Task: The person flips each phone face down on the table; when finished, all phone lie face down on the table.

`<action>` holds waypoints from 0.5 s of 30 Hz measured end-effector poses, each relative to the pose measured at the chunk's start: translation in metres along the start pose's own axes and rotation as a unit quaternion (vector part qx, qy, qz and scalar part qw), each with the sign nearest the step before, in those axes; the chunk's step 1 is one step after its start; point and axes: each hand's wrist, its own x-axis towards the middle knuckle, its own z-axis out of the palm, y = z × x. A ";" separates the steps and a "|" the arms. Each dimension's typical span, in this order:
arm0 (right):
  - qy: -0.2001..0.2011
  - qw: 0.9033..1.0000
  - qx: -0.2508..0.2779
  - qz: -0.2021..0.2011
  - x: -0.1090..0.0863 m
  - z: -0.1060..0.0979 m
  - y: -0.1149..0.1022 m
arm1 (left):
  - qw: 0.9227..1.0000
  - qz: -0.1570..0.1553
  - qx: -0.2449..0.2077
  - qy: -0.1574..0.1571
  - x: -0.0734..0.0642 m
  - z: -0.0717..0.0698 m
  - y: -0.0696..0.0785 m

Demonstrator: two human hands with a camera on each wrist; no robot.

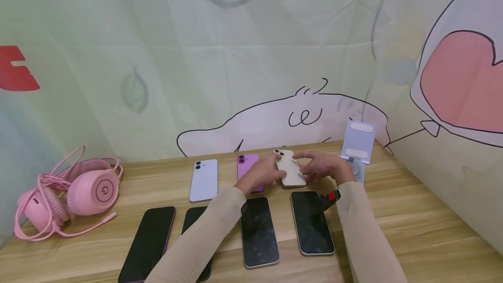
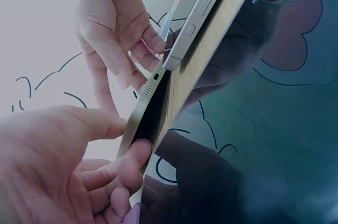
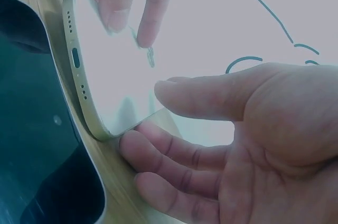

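Bench: wooden; carries phones and pink headphones;
Left hand: thumb and fingers nearly closed, pinching the cream phone by its edge;
Right hand: fingers loosely bent, spread from the thumb, at the phone's right side; firm contact I cannot tell;
Cream phone: between both hands, back upward, slightly tilted.

1. The left sleeve, toward seven o'clock in the head view, was beige.
2. The right sleeve, toward four o'clock, was the same beige.
3. A black gadget with a red patch sat at eight o'clock on the right cuff.
4. A dark piece showed at four o'clock on the left cuff.
5. Left hand and right hand were bare.
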 end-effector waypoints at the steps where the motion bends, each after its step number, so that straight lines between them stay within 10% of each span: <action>1: 0.000 1.000 0.001 -0.001 0.000 0.000 0.000 | 1.000 0.002 0.004 -0.004 0.000 0.000 0.000; 15: -0.003 1.000 -0.003 -0.011 0.001 0.000 0.002 | 0.998 0.005 0.059 -0.027 -0.002 0.000 0.003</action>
